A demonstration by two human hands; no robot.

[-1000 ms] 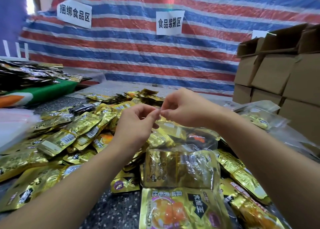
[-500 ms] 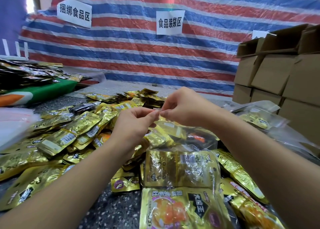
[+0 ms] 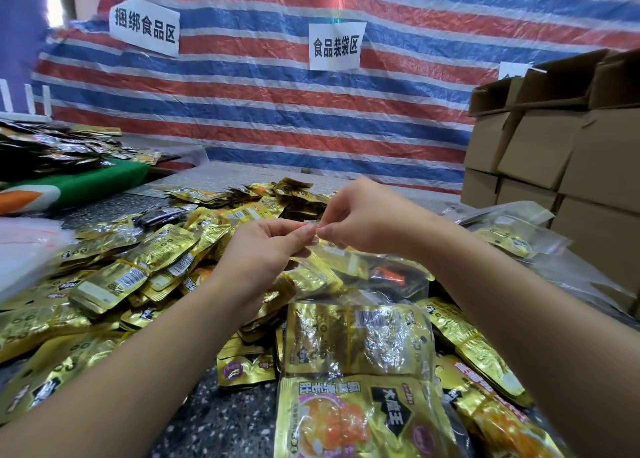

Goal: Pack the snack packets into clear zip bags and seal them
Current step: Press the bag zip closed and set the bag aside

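Backdrop: striped red, white and blue tarp (image 3: pixel 277 118) with two paper signs (image 3: pixel 335 46); cardboard boxes (image 3: pixel 554 152) stacked at right.
Surface: speckled table (image 3: pixel 221 419) heaped with gold snack packets (image 3: pixel 138 270).
Zip bag: clear zip bag (image 3: pixel 360 340) (already stuffed with gold packets) hangs over the heap, top edge raised.
Left hand: left hand (image 3: pixel 263 249) pinches the bag's top strip.
Right hand: right hand (image 3: pixel 363 215) pinches the same strip, fingertips meeting the left's.
Filled bags: clear filled bags (image 3: pixel 512 236) beside the boxes.
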